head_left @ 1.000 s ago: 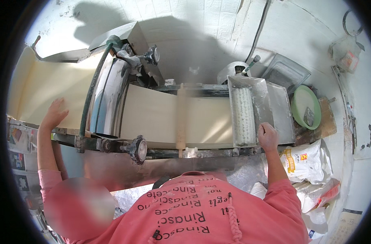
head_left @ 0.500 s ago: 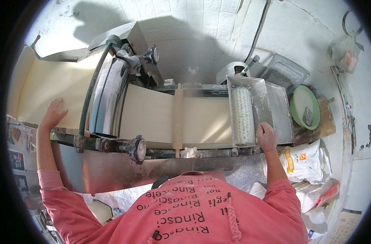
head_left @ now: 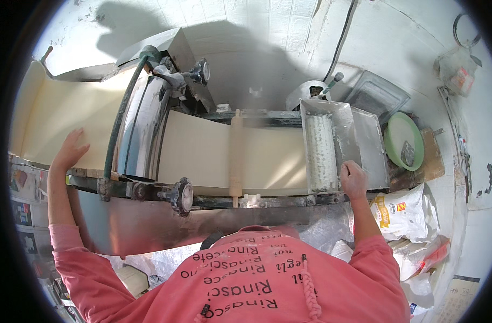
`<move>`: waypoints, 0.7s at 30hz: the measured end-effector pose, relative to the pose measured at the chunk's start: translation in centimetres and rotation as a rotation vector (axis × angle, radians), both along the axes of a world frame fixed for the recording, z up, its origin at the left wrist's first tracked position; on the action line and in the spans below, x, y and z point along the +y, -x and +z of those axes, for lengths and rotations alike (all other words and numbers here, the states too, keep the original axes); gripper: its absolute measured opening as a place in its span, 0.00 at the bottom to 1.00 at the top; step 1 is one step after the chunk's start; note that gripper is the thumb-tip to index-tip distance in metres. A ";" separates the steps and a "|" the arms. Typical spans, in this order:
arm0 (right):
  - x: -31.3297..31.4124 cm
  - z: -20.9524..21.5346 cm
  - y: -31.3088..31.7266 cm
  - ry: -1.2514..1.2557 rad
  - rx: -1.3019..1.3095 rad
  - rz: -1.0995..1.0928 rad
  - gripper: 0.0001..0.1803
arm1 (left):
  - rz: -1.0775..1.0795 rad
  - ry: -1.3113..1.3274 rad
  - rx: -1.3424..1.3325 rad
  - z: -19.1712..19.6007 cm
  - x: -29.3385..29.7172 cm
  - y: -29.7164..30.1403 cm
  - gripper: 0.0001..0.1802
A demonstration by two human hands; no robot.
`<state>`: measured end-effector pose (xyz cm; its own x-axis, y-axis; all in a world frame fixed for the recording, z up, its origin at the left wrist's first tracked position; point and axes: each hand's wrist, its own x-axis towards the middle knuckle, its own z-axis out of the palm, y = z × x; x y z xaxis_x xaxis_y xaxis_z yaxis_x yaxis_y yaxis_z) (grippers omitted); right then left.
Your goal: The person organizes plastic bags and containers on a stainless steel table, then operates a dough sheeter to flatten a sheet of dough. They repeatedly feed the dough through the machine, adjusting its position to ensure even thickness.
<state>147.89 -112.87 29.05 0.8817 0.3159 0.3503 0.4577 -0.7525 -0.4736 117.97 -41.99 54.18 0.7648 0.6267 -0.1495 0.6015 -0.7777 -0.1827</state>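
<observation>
A wide, pale dough sheet (head_left: 194,151) stretches along a long machine, passing by shiny steel rollers (head_left: 141,126) on the left. My left hand (head_left: 71,149) lies on the near part of the sheet left of those rollers, fingers stretched out. Across the middle of the sheet rests a wooden rolling pin (head_left: 235,156). On the right, a metal box (head_left: 345,126) holds a flour-covered roll (head_left: 321,153). At the box's near side, my right hand (head_left: 354,179) is closed in a fist, dusted with flour; whatever is inside it is hidden.
Two dark handwheels (head_left: 182,197) (head_left: 200,71) flank the rollers, with a green bar (head_left: 122,116) beside them. A green basin (head_left: 403,141) stands right of the box. Below it are a white printed sack (head_left: 410,215) and other bags. A white wall rises behind.
The surface of the floured roll looks different, as if it has turned. Both hands stay in almost the same places.
</observation>
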 end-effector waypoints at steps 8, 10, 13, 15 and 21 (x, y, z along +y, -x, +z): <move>-0.2 -0.5 -0.2 0.013 0.002 0.012 0.04 | -0.003 0.019 -0.038 -0.1 0.1 0.1 0.35; -0.2 -0.5 -0.2 0.017 0.001 0.011 0.04 | 0.009 0.020 -0.037 0.1 -0.3 0.0 0.34; -0.1 -0.4 -0.2 0.012 -0.004 0.016 0.04 | 0.018 0.030 -0.041 0.3 -0.9 -0.2 0.34; -0.1 -0.3 -0.2 0.012 -0.003 0.004 0.04 | 0.035 0.022 -0.039 0.4 -1.1 -0.3 0.34; 0.1 -0.1 -0.1 -0.007 -0.004 0.004 0.04 | 0.042 0.022 -0.030 0.4 -1.1 -0.3 0.35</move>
<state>147.97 -112.81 28.90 0.8791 0.3172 0.3556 0.4626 -0.7473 -0.4770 118.28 -43.06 54.61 0.7423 0.6550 -0.1410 0.6386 -0.7554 -0.1471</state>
